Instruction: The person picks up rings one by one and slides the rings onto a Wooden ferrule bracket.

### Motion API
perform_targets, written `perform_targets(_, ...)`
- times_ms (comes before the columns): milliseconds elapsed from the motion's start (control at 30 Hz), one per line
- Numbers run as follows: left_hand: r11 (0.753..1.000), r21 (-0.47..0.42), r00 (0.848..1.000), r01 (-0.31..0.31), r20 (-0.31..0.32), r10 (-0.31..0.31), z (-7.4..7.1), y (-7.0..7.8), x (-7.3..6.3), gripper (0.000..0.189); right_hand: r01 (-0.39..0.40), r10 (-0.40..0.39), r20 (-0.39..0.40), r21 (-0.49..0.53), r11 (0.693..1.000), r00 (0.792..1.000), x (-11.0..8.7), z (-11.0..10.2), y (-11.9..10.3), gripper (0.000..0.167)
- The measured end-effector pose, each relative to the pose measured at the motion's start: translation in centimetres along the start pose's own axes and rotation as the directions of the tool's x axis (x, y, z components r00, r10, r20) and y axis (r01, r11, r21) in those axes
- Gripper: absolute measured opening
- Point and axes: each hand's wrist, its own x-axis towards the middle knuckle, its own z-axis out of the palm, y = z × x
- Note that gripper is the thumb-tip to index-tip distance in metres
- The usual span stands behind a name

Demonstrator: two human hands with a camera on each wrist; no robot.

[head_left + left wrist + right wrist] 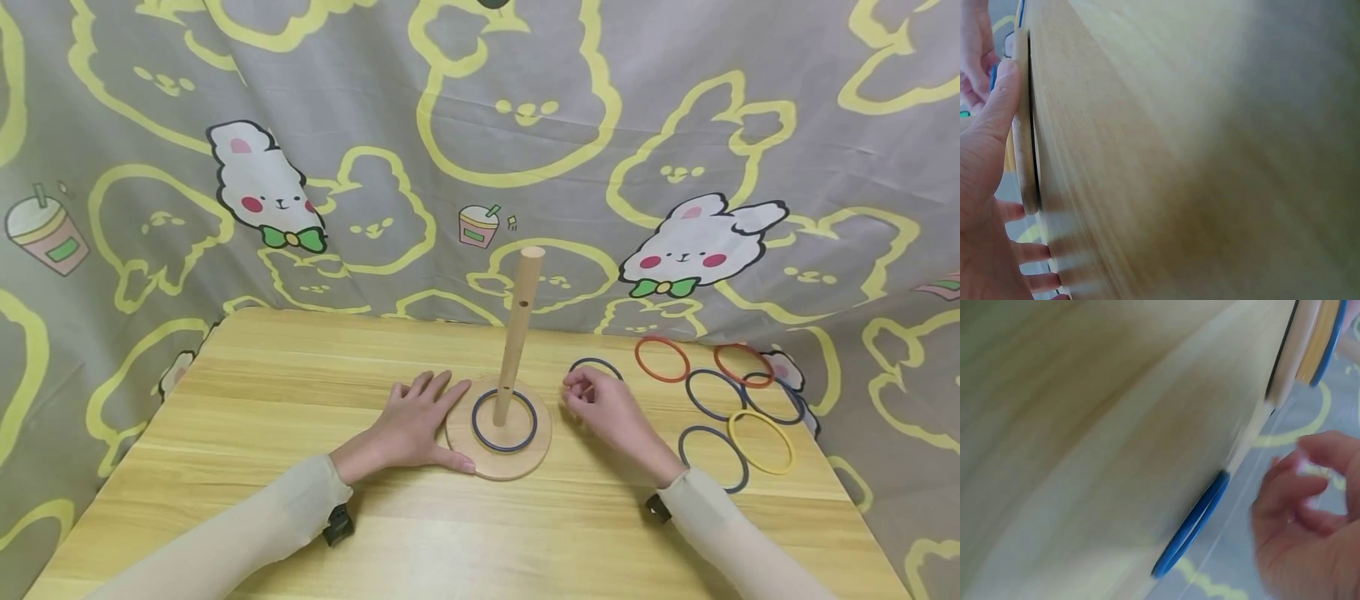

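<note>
A wooden post (517, 329) rises from a round wooden base (501, 468) on the table. Round the foot of the post lies a blue ring (504, 451), with a yellow layer (1317, 350) beneath it. My left hand (408, 425) rests at the base's left side with its fingers spread, the thumb over the edge. To the right of the base, my right hand (609, 410) is raised with loosely curled fingers and nothing between them. Another blue ring (600, 360) lies just behind that hand, partly hidden by it in the head view.
On the right of the table (285, 392) lie two red rings (654, 338), several blue rings (680, 442) and a yellow ring (730, 429), some overlapping. A patterned curtain (375, 100) hangs along the table's back and sides.
</note>
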Motion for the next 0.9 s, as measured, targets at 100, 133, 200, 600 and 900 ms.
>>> perform_targets(100,1.0,-0.002,1.0,0.0,-0.001,0.0,-0.1,0.0,0.0,0.129,-0.027,0.026,-0.012,-0.08,0.996,1.0,-0.2,-0.7,0.8,0.021)
perform_targets(133,1.0,-0.003,1.0,-0.001,-0.002,0.001,-0.1,0.0,-0.1,0.129,-0.03,0.029,-0.011,-0.106,0.994,1.0,-0.2,-0.9,1.0,0.023)
perform_targets(200,1.0,-0.002,1.0,-0.001,-0.004,0.001,-0.1,0.0,-0.1,0.129,-0.03,0.031,0.005,-0.145,0.989,0.999,-0.2,-1.2,1.3,0.023)
perform_targets(600,1.0,-0.001,1.0,-0.005,-0.002,0.005,0.0,0.1,-0.1,0.129,0.06,-0.03,0.102,-0.303,0.951,0.994,-0.9,-1.3,1.1,0.007)
perform_targets(900,1.0,-0.007,1.0,-0.005,0.0,0.005,-0.1,0.1,-0.1,0.129,0.188,-0.168,0.102,-0.233,0.954,0.98,-3.5,-2.7,-2.5,0.009)
